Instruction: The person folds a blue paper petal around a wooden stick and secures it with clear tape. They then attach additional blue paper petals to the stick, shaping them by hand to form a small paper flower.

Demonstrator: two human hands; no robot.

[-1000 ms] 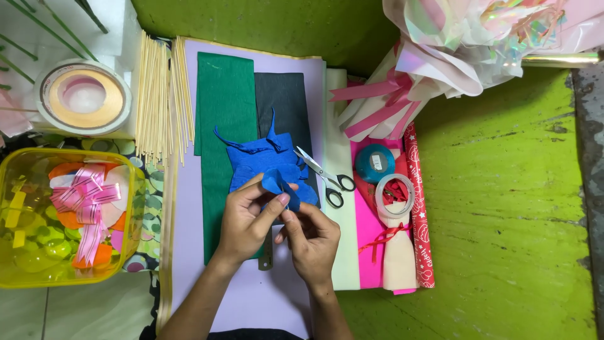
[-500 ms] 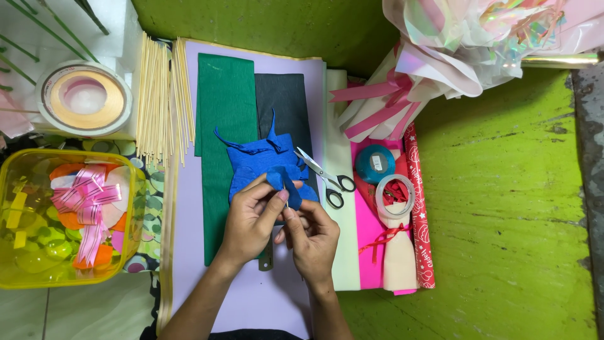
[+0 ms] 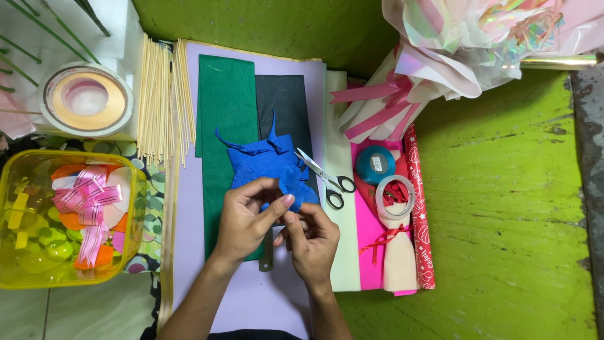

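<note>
My left hand (image 3: 242, 220) and my right hand (image 3: 311, 239) meet over a lilac paper sheet (image 3: 245, 302). Both pinch a small blue crepe paper piece (image 3: 292, 186) between thumbs and fingertips. More cut blue crepe pieces (image 3: 258, 157) lie just beyond my fingers, on top of a green crepe sheet (image 3: 223, 107) and a dark grey crepe sheet (image 3: 283, 104). Scissors (image 3: 324, 176) with black handles lie to the right of the blue pieces. A metal ruler (image 3: 267, 255) pokes out from under my hands.
Wooden skewers (image 3: 160, 97) lie at the left beside a big tape roll (image 3: 85, 101). A yellow plastic tub (image 3: 19, 277) holds ribbon bows. At the right sit a blue tape roll (image 3: 375, 165), a clear tape roll (image 3: 395, 196), pink and cream papers and a wrapped bouquet (image 3: 465, 38) on the green surface.
My fingers have shifted slightly on the blue piece, which now stands out more to the right of my left thumb. Nothing else has moved.
</note>
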